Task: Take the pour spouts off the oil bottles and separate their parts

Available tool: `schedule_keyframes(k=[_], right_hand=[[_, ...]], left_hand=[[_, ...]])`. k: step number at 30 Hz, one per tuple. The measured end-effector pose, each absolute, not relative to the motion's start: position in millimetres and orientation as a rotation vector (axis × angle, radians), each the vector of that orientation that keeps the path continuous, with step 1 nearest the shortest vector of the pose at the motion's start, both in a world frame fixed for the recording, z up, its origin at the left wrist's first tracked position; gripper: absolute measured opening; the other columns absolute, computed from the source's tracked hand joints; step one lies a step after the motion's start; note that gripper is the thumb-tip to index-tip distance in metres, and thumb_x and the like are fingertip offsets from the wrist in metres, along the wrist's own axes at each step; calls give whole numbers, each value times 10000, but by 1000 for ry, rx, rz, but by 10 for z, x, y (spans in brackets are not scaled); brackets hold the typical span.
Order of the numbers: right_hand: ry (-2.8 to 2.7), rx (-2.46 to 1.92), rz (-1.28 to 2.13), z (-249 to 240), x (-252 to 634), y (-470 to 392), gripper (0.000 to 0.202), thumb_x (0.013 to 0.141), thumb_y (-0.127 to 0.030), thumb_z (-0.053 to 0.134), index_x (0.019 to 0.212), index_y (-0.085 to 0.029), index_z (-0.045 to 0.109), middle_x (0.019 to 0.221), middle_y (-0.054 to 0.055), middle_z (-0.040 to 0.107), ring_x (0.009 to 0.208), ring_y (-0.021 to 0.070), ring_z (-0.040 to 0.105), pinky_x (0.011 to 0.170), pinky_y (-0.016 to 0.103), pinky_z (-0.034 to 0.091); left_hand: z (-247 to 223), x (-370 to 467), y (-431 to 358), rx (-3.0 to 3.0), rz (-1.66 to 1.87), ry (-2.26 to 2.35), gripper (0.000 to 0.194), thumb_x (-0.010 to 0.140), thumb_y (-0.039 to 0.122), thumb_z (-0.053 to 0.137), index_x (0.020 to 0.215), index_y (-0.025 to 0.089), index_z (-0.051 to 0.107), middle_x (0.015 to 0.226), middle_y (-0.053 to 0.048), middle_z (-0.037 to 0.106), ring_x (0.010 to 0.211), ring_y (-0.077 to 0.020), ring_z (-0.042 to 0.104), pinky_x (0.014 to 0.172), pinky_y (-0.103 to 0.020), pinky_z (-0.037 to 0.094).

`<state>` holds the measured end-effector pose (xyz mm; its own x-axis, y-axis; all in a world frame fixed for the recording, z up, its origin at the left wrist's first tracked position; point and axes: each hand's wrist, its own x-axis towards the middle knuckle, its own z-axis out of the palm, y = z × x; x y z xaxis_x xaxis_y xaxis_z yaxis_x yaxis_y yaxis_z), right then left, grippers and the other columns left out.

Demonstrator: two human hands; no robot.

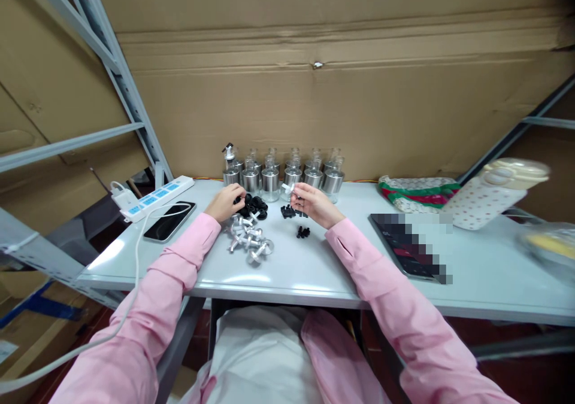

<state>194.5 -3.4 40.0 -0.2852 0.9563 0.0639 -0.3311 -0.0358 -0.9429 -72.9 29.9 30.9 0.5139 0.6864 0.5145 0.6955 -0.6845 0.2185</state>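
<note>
My right hand [314, 203] is raised over the table, its fingers pinched on a small silver-white pourer piece [287, 188]. My left hand [227, 202] is closed at the edge of a pile of black plastic rings [256, 206], with a black ring at its fingertips. In front of the left hand lies a heap of silver pourer pieces with round flanges [248, 236]. Small black parts [288, 212] sit below my right hand, and a little cluster of black bits [303, 232] lies nearer to me.
Two rows of glass bottles with steel sleeves [270, 179] stand along the cardboard wall; one bottle [229, 161] bears a pourer. A phone [171, 221] and power strip [158, 199] lie left. A dark tablet-like device [404, 245], patterned pouch [415, 191] and dotted flask [489, 194] are right.
</note>
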Motion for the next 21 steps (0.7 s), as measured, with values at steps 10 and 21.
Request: schedule_keyframes(k=[10, 21], right_hand=[[-1458, -801, 1340, 289, 1883, -19, 314, 571, -341, 780, 774, -164, 618, 693, -13, 656, 659, 95, 580, 657, 244, 422], [-1497, -798, 1328, 305, 1880, -59, 280, 577, -296, 776, 771, -157, 629, 678, -17, 656, 625, 91, 571, 638, 245, 423]], left_hand=[[390, -274, 11, -3082, -1949, -1501, 187, 733, 340, 530, 756, 166, 467, 708, 19, 551, 704, -115, 553, 639, -221, 419], [391, -162, -147, -3183, -2171, -1567, 250, 696, 368, 622, 758, 157, 504, 617, 36, 566, 604, -97, 564, 621, -227, 434]])
